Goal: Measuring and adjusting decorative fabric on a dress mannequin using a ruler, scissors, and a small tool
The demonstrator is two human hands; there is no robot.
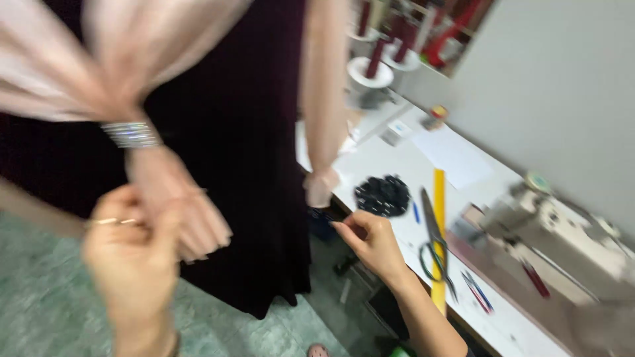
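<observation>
At about nine o'clock in the view, the left hand (132, 254) is raised close to the camera, its fingers curled together around the gathered cuff of a pale pink sleeve (169, 195); a thin ring shows on one finger. The picture is blurred, so I cannot tell how firm the grip is. Just above, toward eleven o'clock, a beaded silver band (131, 134) cinches the sleeve, and behind it hangs a dark maroon dress (245, 132), reaching down toward the green floor (46, 297).

Risks here, as a judgement: a hard tug on the cuff could snap the beaded band or strain its stitching, and the ring could catch on the sheer fabric and pull a thread.

Near the centre, a second pink sleeve (323, 119) hangs with its end by the table edge. The right hand (370, 241), toward five o'clock, has thumb and forefinger pinched together at the edge of the white table (390, 158); whether they grip anything small I cannot tell. Just above it lies a heap of black beads (382, 196), which a careless brush could scatter to the floor.

Further right, scissors (433, 244) lie across a yellow ruler (439, 231), near the wrist, where a reaching arm could knock them off. At three o'clock stands a sewing machine (562, 231).
</observation>
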